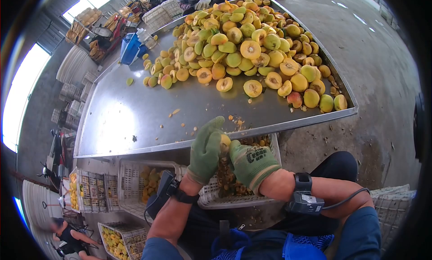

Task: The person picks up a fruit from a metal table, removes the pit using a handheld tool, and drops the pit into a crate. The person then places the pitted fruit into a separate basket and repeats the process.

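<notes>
Both my hands wear green work gloves and meet just below the near rim of a metal table. A yellow peach piece (224, 140) shows between them. My left hand (204, 149) is closed on it from the left, its upper fingers pointing up. Against its other side, my right hand (254, 163) has its fingers curled and pressed together; whatever they hold is hidden. Below the hands stands a white crate (274, 152) with brown pits and scraps in it. A large heap of halved peaches (234, 48) covers the far part of the table, several with pits showing.
The metal table (117, 107) has a raised rim and loose scraps near my hands. To the left are a crate of peach pieces (128, 183), another crate (135, 237) and a seated person (72, 237). A blue container (130, 48) and a gloved co-worker's hand (203, 2) are beyond.
</notes>
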A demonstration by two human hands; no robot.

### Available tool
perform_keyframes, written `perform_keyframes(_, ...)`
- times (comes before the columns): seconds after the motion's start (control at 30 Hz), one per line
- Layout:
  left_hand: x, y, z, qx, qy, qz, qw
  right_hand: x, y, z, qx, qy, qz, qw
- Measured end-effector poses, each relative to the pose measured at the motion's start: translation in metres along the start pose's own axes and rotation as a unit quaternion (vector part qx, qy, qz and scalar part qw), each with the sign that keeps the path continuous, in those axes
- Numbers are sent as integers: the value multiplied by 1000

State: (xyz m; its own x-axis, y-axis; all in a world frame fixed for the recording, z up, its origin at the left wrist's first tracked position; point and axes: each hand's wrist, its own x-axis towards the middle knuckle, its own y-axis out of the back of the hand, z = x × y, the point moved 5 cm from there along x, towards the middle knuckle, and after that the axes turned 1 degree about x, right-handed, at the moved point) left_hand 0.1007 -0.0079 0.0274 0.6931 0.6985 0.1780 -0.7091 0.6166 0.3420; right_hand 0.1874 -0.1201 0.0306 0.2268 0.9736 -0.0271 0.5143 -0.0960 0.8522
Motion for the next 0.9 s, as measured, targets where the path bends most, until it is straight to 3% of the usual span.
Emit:
perform_keyframes(0.13, -3, 1, 2, 38, -40, -1, 998, 0, -1, -1, 12, -11, -4, 1000)
perform_keyframes(0.23, -4, 3, 8, 157, -178, -10, 971, 1, -3, -2, 38, -36, -38, 998)
perform_keyframes(0.33, -4, 5, 9, 118, -117, -11, 986, 1, -5, -2, 62, -49, -55, 995)
perform_keyframes(0.53, -6, 2, 20, 203, -223, -36, 953, -1, -7, 3, 100, -77, -98, 987)
perform_keyframes(0.63, -3, 4, 16, 196, -213, -89, 953, -2, -3, 8, 140, -82, -96, 982)
perform_keyframes(0.8, -8, 4, -11, -51, -127, -56, 989, 8, 4, 26, 243, -63, -64, 966)
perform_keyframes(0.9, -9, -6, -10, -84, -91, -46, 991, 7, 0, 17, 311, 23, -82, 946)
